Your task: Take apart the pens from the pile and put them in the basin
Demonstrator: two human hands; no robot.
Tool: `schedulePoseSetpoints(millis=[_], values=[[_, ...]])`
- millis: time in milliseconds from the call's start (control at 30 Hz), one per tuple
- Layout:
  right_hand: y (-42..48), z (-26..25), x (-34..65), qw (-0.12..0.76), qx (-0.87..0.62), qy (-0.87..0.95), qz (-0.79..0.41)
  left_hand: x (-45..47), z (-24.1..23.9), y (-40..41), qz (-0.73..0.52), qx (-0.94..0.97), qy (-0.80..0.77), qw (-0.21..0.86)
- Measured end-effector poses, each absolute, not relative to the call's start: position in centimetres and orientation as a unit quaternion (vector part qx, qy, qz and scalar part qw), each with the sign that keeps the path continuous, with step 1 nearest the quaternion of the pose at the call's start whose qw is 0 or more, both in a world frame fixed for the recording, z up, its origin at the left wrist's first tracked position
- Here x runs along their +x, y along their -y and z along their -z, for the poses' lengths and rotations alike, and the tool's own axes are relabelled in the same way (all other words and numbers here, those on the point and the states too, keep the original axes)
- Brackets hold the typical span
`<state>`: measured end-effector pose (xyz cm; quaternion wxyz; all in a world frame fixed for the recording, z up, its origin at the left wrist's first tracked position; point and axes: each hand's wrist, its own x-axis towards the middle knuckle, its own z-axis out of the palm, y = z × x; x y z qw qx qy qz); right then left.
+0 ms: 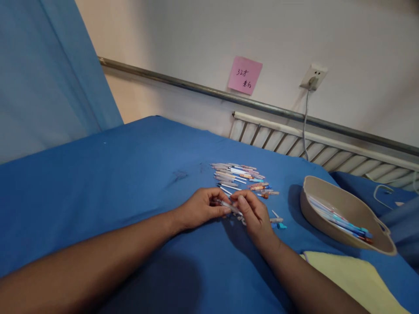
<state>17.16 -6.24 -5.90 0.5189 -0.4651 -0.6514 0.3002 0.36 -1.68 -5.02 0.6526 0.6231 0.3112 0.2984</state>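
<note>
Between my two hands is a slim, pale, translucent pen barrel (233,206). My left hand (203,208) pinches its left end between thumb and fingers. The fingers of my right hand (254,212) are closed at its other end. Just beyond my hands lie rows of pen parts (227,172): pale barrels, thin white refills and some orange and blue pieces. More small parts, among them a turquoise piece (280,226), lie to the right of my right hand. Some small white bits beneath my fingers are partly hidden.
A beige basket (306,205) holding several blue and white pens (340,220) stands at the right. A folded yellow cloth (353,274) lies in front of it on the blue-covered surface (131,174). Behind are a radiator (271,137), a rail and a plugged-in cable (306,126).
</note>
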Motion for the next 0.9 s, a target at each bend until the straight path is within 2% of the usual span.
schedulePoseSetpoints(millis=[500, 700, 900], values=[[6.3, 4.5, 17.3, 0.622, -0.375, 0.456, -0.515, 0.0, 5.3, 1.5, -0.21, 0.678, -0.294, 0.64], [6.0, 3.6, 18.0, 0.627, -0.388, 0.416, -0.532, -0.1, 5.4, 1.6, -0.162, 0.682, -0.247, 0.669], [5.3, 2.3, 18.6, 0.634, -0.388, 0.379, -0.552, -0.2, 5.1, 1.4, -0.177, 0.631, -0.259, 0.709]])
